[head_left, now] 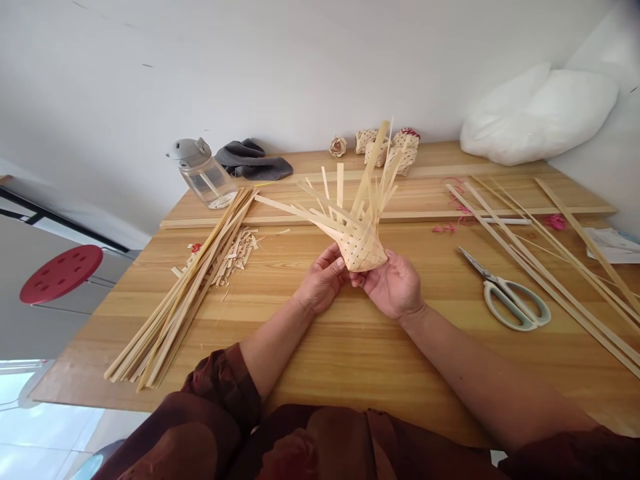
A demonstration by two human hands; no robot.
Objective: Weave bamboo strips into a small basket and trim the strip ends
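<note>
Fingers (334, 261) of the left hand (320, 283) are curled narrow around the left side of a small pale bamboo basket with a tight woven bottom (359, 250), and fingers (366, 279) of the right hand (393, 287) are holding it from the lower right side, so the two hands are almost touching under it. The basket is held in the air above the light wooden table (320, 360), and its long unwoven bamboo strips (373, 180) are spreading up and outward like a fan. On the left side of the hands lies a loose bundle of long flat bamboo strips (185, 287), just beside a small pile of cut bamboo scraps (236, 257). On the right side are scissors with pale grey handles (513, 305), near some long bamboo strips (550, 267) and small pink threads (555, 222). At the far edge of the table stand a clear plastic bottle with a grey lid (204, 173), a dark grey cloth (253, 160), and small finished woven pieces (395, 150)
</note>
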